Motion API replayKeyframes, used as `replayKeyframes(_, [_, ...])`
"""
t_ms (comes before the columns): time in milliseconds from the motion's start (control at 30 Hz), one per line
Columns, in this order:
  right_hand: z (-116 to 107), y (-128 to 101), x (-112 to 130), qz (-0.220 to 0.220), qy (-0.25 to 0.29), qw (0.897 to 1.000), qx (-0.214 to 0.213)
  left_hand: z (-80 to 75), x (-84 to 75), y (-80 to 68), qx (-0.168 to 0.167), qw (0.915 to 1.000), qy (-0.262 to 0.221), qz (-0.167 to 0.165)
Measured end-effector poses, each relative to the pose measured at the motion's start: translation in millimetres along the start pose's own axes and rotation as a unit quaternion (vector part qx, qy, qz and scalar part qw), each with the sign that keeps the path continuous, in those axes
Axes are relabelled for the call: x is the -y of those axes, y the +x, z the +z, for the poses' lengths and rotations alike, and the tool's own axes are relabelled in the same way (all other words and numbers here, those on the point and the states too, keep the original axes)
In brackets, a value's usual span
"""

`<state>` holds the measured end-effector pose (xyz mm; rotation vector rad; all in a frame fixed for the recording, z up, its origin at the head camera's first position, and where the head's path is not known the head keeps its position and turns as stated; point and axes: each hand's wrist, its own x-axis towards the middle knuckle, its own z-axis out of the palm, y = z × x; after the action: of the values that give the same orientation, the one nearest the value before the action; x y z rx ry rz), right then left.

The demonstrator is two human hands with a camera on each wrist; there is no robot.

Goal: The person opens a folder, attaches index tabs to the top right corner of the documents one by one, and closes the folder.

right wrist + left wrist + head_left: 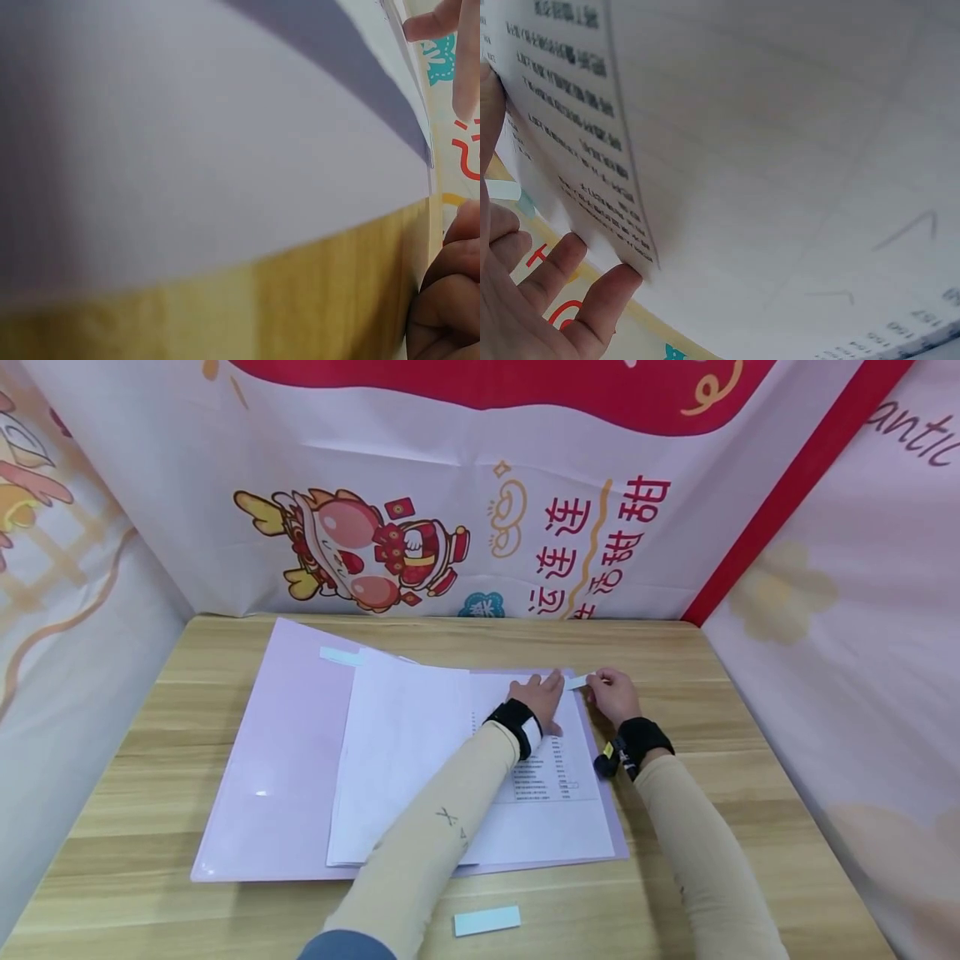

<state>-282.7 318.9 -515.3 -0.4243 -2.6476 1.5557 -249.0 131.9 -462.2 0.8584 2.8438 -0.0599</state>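
A lilac folder [288, 752] lies spread on the wooden table, with white sheets [408, 735] turned to its left side. On its right side is a page with printed text [547, 831]. My left hand [537, 697] rests on the upper part of that page, fingers extended toward the top edge. At the page's upper right corner my right hand [617, 695] pinches one end of a small pale-blue paper strip [579, 682], whose other end overlaps the corner. In the right wrist view, the right hand's fingers [450, 300] are curled, and the strip is hidden.
Near the table's front lies a pale-blue pad of strips [487, 921]. Another pale-blue strip [341, 656] shows at the top of the turned sheets. Printed cloth [420, 452] hangs behind the table and along both sides.
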Motion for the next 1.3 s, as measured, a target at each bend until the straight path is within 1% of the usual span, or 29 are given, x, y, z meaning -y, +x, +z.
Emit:
replayKeyframes(100, [0,0,0,-0.001,-0.004,1.000,-0.002,-3.9,-0.6,-3.0,0.000,1.0000,-0.001,0.003])
replayKeyframes(300, [0,3,-2,0.002,-0.016,1.000,0.001,-3.2,-0.6,-0.5,0.012,0.9999,0.008,0.003])
replayKeyframes(600, [0,0,0,0.003,-0.027,1.000,-0.003,-3.1,-1.6,0.6,0.003,0.9999,0.012,-0.003])
replayKeyframes(767, [0,0,1,0.007,-0.036,0.999,-0.004,-3.4,-1.6,1.2,0.001,0.9997,0.024,-0.005])
replayKeyframes(867, [-1,-1,3,0.003,-0.043,0.999,-0.003,2.0,-0.9,7.2,0.009,0.9995,0.029,-0.008])
replayKeyframes(1033, [-1,-1,3,0.005,-0.049,0.999,-0.005,14.3,0.7,22.7,0.023,0.9991,0.033,-0.011])
replayKeyframes(1133, [-1,-1,3,0.010,-0.051,0.999,-0.002,15.9,1.1,26.8,0.026,0.9990,0.035,-0.012])
replayKeyframes(1300, [-3,-1,4,0.024,-0.056,0.998,-0.007,16.9,2.4,28.5,0.032,0.9988,0.037,-0.009])
